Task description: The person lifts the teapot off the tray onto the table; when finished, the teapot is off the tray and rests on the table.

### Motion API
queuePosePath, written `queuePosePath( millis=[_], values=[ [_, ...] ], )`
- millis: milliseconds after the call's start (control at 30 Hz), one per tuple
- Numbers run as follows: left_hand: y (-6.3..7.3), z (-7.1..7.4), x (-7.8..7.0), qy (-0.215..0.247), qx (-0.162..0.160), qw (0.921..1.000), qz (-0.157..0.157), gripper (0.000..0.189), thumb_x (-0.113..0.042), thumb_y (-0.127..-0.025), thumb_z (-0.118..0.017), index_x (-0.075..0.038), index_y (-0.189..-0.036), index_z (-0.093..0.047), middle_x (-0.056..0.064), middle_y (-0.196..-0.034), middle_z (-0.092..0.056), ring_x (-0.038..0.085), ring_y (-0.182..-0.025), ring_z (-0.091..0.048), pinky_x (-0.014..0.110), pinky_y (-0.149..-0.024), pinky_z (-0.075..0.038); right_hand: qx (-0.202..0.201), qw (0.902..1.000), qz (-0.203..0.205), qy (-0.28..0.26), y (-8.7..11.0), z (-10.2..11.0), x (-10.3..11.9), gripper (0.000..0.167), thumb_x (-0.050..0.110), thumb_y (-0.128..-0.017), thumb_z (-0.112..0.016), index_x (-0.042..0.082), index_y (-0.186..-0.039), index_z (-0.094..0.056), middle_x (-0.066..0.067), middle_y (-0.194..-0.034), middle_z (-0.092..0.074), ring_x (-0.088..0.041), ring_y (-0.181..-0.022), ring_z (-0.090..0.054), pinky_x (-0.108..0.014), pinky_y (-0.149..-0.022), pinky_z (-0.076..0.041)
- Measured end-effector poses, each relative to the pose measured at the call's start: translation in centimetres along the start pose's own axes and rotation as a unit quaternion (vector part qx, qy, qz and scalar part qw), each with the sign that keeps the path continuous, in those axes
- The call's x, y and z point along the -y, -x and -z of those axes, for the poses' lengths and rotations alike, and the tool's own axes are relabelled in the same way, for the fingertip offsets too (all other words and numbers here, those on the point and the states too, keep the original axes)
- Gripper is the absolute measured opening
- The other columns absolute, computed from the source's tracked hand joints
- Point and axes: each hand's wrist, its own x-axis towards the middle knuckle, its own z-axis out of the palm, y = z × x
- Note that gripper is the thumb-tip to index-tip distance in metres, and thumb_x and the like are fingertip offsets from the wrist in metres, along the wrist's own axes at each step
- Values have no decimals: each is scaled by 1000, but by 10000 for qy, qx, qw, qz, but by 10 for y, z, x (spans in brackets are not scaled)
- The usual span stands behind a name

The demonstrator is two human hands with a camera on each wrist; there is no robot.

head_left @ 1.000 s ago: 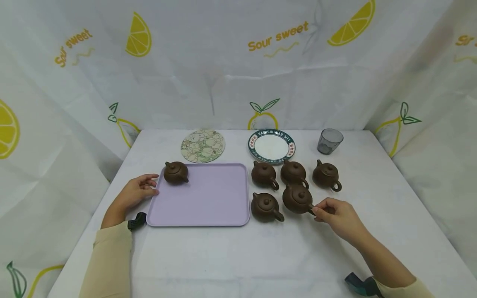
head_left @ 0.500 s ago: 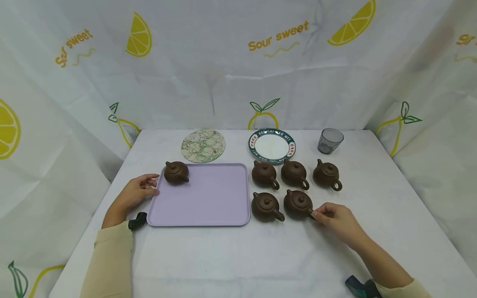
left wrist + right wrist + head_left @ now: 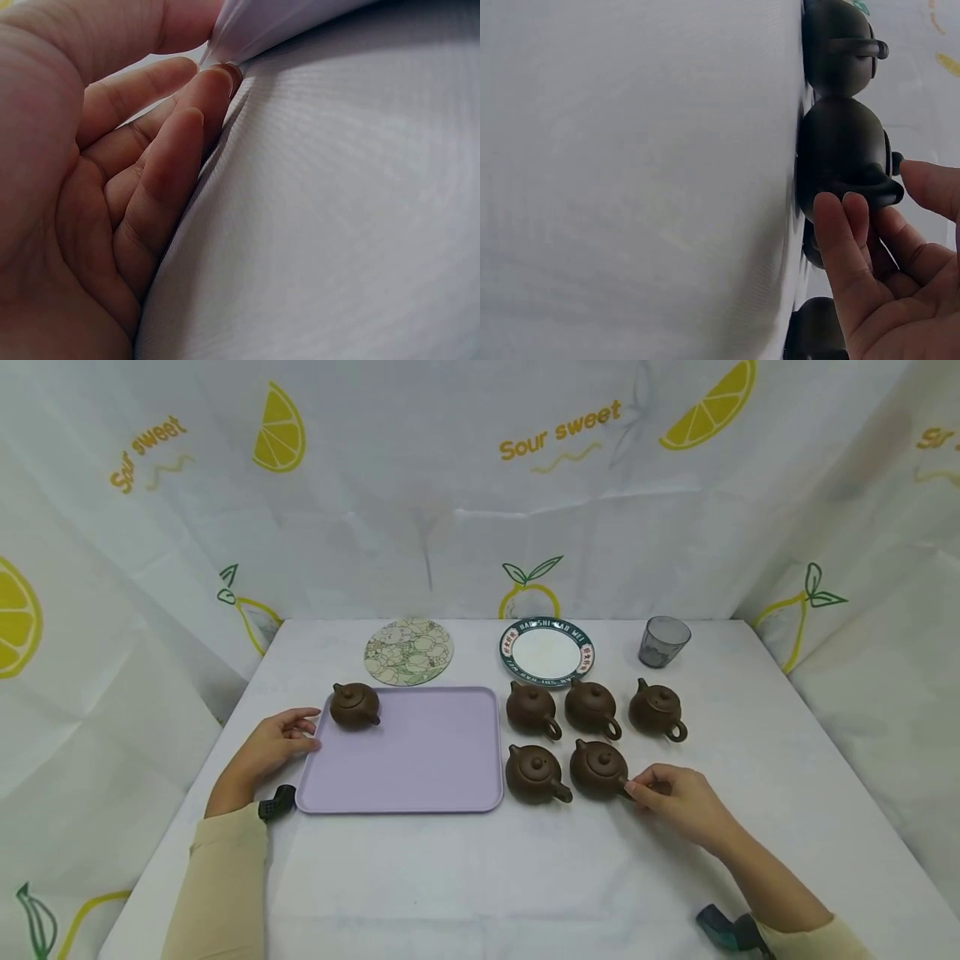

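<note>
On the lilac tray (image 3: 405, 768) sits a small brown teapot (image 3: 355, 706) at the back left corner. My left hand (image 3: 266, 752) rests at the tray's left rim, its fingers loosely bent and touching the edge; the left wrist view shows thumb and fingertips by the tray (image 3: 262, 26). To the right of the tray, my right hand (image 3: 682, 797) pinches the handle of the front right teapot (image 3: 598, 767), which stands on the table. In the right wrist view, thumb and fingers (image 3: 840, 240) lie about the handle of the dark teapot (image 3: 847, 142).
Beside the held teapot stands another teapot (image 3: 533, 772). Behind them are three more: one left (image 3: 530, 707), one middle (image 3: 590, 706) and one right (image 3: 656, 708). Along the back lie a patterned round mat (image 3: 408, 652), a rimmed plate (image 3: 546, 652) and a grey glass (image 3: 663, 642).
The teapot in my right hand has come slightly forward and down onto the table, apart from the teapot behind it. My left hand and the tray stay where they were.
</note>
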Motion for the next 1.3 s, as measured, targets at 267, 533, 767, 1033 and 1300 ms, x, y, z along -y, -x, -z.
queuePosePath(
  millis=[267,533,767,1033,1300],
  values=[
    [4,6,-4,41,3,10000,44,62,-4,-82,-74,6,-137,-48,20,-108,-58,6,-79,-58,18,-70,-46,-686,9971,277,-177,-18,11,19,32,39,-94,-64,7,-97,-68,-5,-87,-67,-21,-78,-64,-34,-60,-47],
    [4,7,-5,68,17,9999,137,63,-4,-82,-75,6,-138,-47,21,-110,-57,6,-80,-57,18,-70,-46,-481,9870,905,-1235,-44,-14,77,19,25,-93,-68,7,-96,-69,-6,-90,-65,-22,-79,-62,-32,-68,-52],
    [3,4,-6,16,-1,10000,56,62,-5,-82,-74,5,-138,-48,20,-110,-58,7,-81,-56,18,-71,-45,223,9713,1643,-1706,-62,-60,140,13,23,-92,-68,11,-97,-69,0,-88,-66,-17,-76,-63,-34,-67,-52],
    [7,7,-5,-16,68,10000,11,64,-4,-82,-74,5,-139,-46,21,-110,-57,5,-82,-57,18,-71,-46,1119,9525,1528,-2385,-102,-136,197,15,21,-92,-67,7,-94,-69,-9,-87,-68,-15,-70,-66,-34,-67,-52],
    [1,2,-2,122,132,9998,-7,63,-4,-82,-74,5,-138,-47,20,-108,-57,7,-81,-57,19,-71,-46,1285,9497,740,-2758,-140,-187,220,19,23,-92,-69,5,-97,-68,-4,-90,-64,-16,-69,-67,-30,-66,-55]
  ],
)
